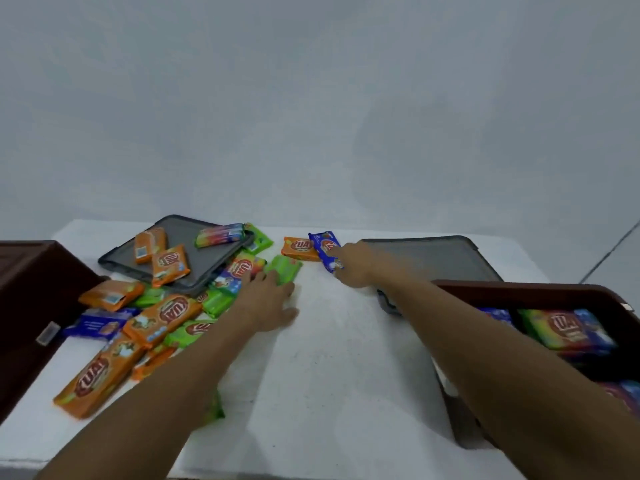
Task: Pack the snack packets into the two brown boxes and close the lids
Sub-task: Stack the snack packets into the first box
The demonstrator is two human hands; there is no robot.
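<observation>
Both forearms are reaching up from the lower frame across the white table [329,358]. Left hand [268,301] is lying flat, fingers spread, touching a green packet [284,267] at centre. Right hand [353,263] is pinching a blue packet [325,249] beside an orange packet [299,248]. Loose packets are lying heaped at left, some on a grey lid [194,254]. Left brown box [31,292] is sitting at the left edge; right brown box [540,296], at right, is holding packets.
</observation>
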